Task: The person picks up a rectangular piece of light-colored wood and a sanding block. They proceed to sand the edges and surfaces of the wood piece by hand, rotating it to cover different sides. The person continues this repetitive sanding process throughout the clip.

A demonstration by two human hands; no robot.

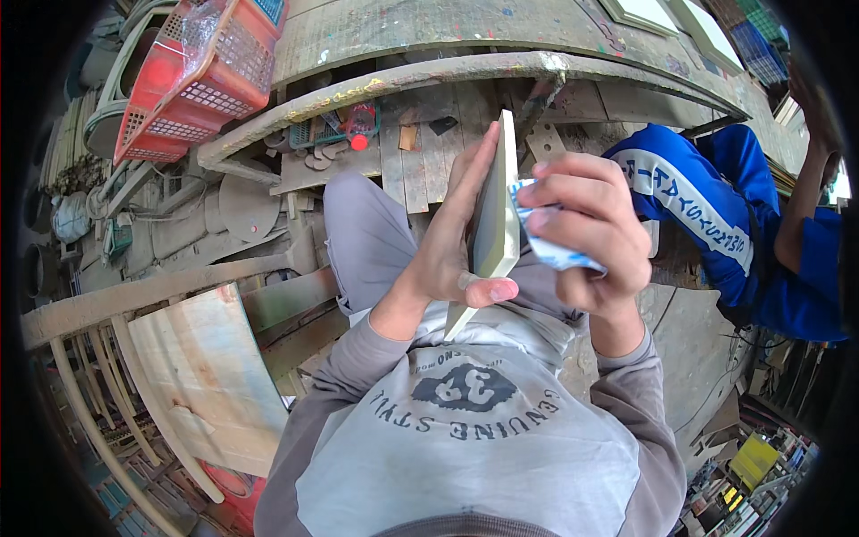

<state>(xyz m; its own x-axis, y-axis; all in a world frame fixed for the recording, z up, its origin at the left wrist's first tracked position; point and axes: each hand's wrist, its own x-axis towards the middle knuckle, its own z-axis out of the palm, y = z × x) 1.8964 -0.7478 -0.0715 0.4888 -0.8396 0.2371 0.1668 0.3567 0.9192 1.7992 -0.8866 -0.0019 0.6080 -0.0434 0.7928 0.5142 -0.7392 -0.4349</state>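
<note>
A flat pale board [498,228] stands on edge in front of my chest, its narrow cream-coloured side turned up toward me. My left hand [451,228] grips it from the left, palm along the broad face and thumb near the close end. In my right hand [590,228] is a folded blue-and-white sheet [553,235], possibly sandpaper, pinched between fingers and thumb. The sheet touches or nearly touches the board's right side. How it meets the far face is hidden from this angle.
A wooden workbench [402,27] with a worn front rail [376,84] lies ahead. Red plastic baskets [208,94] stand at the left. Below the bench are a red-capped bottle [360,124] and a green basket [309,134]. A person in blue trousers [691,194] sits close on the right.
</note>
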